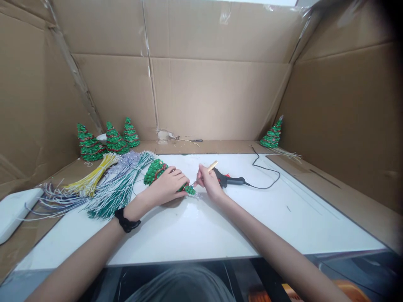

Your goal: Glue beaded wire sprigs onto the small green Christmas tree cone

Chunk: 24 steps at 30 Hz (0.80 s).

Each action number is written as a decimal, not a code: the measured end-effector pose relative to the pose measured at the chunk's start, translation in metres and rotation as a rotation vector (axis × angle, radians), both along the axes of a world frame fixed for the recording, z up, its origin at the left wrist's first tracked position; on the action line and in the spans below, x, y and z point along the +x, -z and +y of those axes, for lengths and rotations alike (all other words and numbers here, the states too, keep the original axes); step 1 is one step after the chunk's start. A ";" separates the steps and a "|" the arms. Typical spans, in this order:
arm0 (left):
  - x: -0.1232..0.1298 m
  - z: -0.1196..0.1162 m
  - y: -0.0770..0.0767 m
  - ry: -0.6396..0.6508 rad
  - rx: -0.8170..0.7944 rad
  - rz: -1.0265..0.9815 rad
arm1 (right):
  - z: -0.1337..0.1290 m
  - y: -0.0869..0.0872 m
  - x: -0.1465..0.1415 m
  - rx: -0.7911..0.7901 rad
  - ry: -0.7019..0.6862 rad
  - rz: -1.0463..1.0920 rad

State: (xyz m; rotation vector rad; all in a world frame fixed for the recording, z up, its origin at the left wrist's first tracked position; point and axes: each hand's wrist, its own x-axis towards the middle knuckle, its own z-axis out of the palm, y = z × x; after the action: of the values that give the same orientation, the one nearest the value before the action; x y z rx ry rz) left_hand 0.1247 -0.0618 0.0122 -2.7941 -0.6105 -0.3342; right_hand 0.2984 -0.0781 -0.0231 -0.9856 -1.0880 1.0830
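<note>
A small green tree with red trim (153, 171) lies on its side on the white board, its tip pointing right. My left hand (168, 185) wraps over its middle and holds it down. Close to the tip, my right hand (208, 181) pinches a slim tool with a light wooden handle (213, 165); the tool's thin end is near the tree's upper part, and whether it touches cannot be made out. Just right of that hand lies a black glue gun (234, 180), partly hidden by the hand.
Bundles of yellow (94, 174) and green-white wires (118, 195) lie at the left. Three trees (116, 140) stand behind them, another tree (271, 133) at the back right. A black cord (278, 173) curls across the white board (189, 239). Cardboard walls (220, 96) surround it.
</note>
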 end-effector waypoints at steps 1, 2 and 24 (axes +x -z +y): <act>0.000 0.000 0.001 -0.003 0.015 0.013 | 0.000 0.000 0.000 -0.001 -0.002 0.001; 0.001 0.001 0.002 -0.003 0.025 0.021 | -0.001 -0.001 -0.001 0.001 -0.003 0.002; 0.001 0.003 0.008 -0.001 0.054 -0.007 | 0.011 0.013 0.001 -0.276 -0.166 0.313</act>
State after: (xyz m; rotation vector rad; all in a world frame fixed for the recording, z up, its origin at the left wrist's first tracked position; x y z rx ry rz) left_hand 0.1261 -0.0587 0.0045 -2.7415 -0.5960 -0.3551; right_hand 0.2993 -0.0675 -0.0357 -0.9108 -0.7871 1.4981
